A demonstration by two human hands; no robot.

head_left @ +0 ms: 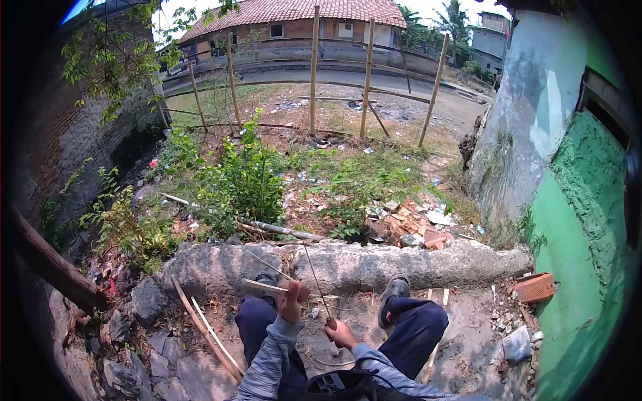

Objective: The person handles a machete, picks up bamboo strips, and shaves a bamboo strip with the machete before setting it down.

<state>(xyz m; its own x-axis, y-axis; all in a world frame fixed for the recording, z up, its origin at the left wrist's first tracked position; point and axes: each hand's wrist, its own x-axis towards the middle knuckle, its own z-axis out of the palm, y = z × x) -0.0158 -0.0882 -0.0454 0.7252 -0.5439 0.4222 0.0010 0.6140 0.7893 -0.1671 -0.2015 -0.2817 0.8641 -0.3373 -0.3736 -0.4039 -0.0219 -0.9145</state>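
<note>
Left hand (293, 302), strip (259, 285); right hand (343, 334), tool (330, 322)

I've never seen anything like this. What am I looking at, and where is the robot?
There is no robot here, just a person seen through a camera on their own head, looking forward and down. It is a single picture, so the round dark edge is simply the lens's view.

The left hand holds a pale strip. The right hand holds a long thin tool by its brownish end; its exact kind is unclear.

Around the bent legs, long strips and stones lie on the ground. Ahead are a rough low wall, plants and fence posts.
</note>
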